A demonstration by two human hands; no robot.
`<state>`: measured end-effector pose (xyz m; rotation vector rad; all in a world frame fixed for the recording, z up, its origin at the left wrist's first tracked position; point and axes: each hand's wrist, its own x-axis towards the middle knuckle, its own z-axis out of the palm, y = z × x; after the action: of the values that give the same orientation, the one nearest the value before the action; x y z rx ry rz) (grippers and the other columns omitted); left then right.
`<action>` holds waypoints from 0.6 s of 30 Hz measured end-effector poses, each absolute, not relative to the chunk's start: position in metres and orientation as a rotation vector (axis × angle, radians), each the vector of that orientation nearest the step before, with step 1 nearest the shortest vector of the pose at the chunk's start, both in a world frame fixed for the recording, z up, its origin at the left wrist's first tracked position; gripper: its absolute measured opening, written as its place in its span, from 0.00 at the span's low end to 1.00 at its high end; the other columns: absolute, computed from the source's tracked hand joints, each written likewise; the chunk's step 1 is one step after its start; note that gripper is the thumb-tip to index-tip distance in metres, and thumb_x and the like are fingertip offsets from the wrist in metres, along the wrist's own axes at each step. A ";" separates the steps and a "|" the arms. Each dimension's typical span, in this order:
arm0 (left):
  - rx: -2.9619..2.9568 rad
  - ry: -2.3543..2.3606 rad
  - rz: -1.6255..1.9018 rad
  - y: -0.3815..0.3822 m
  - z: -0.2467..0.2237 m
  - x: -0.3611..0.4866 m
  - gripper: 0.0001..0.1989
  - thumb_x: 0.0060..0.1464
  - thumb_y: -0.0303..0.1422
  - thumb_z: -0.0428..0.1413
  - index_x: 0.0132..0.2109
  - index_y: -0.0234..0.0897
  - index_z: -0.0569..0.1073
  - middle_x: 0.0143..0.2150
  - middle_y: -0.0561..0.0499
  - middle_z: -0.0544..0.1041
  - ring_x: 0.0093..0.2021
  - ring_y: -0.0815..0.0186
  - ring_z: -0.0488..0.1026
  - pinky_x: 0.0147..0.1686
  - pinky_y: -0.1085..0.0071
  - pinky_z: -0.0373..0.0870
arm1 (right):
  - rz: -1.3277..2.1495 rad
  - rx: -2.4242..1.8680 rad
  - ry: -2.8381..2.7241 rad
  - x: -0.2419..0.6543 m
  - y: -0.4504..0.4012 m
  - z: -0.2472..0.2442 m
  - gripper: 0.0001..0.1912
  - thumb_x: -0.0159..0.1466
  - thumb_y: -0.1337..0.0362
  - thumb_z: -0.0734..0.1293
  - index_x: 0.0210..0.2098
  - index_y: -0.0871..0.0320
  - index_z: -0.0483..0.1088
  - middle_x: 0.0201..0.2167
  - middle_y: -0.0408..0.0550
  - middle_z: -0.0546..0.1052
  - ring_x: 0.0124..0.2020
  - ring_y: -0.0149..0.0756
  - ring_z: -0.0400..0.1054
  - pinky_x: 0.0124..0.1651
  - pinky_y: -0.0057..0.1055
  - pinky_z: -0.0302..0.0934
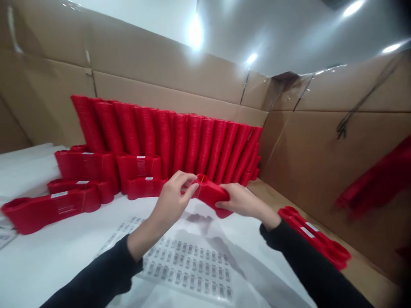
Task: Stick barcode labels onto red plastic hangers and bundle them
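Observation:
A bundle of nested red plastic pieces (pixel 210 193), with rounded, hollow ends, is held above the white tabletop. My right hand (pixel 240 199) grips its right end, thumb on the near side and fingers behind. At the left end, my left hand (pixel 176 188) has thumb and fingertips curled close together beside a thin orange rubber band (pixel 201 180) around the bundle. What those fingertips pinch is too small to make out. Beneath my forearms lies a sheet of small barcode labels (pixel 189 265), partly covered by the left sleeve.
Tall stacks of red pieces (pixel 180 143) line the back along a cardboard wall (pixel 167 81). Labelled, banded bundles (pixel 58 209) stand at left. Two labelled bundles (pixel 314 237) lie at right. White material (pixel 27 171) is piled far left. A blurred red item (pixel 379 179) shows at the right edge.

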<state>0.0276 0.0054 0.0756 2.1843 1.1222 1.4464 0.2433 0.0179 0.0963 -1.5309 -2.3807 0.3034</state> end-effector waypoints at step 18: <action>1.865 1.474 0.969 0.075 0.027 -0.005 0.10 0.47 0.35 0.48 0.23 0.36 0.65 0.26 0.52 0.69 0.35 0.61 0.70 0.38 0.65 0.66 | 0.262 -1.544 -2.739 0.160 0.070 0.046 0.13 0.52 0.59 0.64 0.36 0.58 0.69 0.34 0.51 0.75 0.32 0.40 0.69 0.26 0.27 0.53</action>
<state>-0.0055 0.0749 0.0273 1.8646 1.4741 0.9695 0.1599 0.0701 0.0463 -1.5438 -2.7393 0.2622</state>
